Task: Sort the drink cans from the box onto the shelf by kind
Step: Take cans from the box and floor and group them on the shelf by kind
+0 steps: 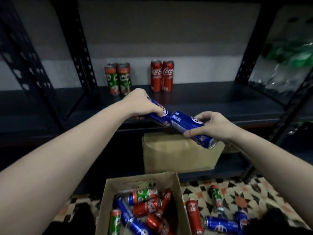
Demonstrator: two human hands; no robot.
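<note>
Fingers of the left hand [141,104] hide one slim blue can [158,116]; the right hand [211,124] clasps another blue can [189,126] at 3 o'clock.

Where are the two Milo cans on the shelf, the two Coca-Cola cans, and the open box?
Milo cans [118,78], head view, label of the pair.
Coca-Cola cans [162,75], head view, red side.
Open box [108,197], head view, left inner wall.

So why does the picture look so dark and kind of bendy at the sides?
Head view: the light is dim, so the shelf looks almost black and the corners fade darker. The wide lens bows the side posts outward. The green bags at right are smeared by blur, while the two red cans read sharper. The blue cans in the left hand and right hand show small glints.
</note>
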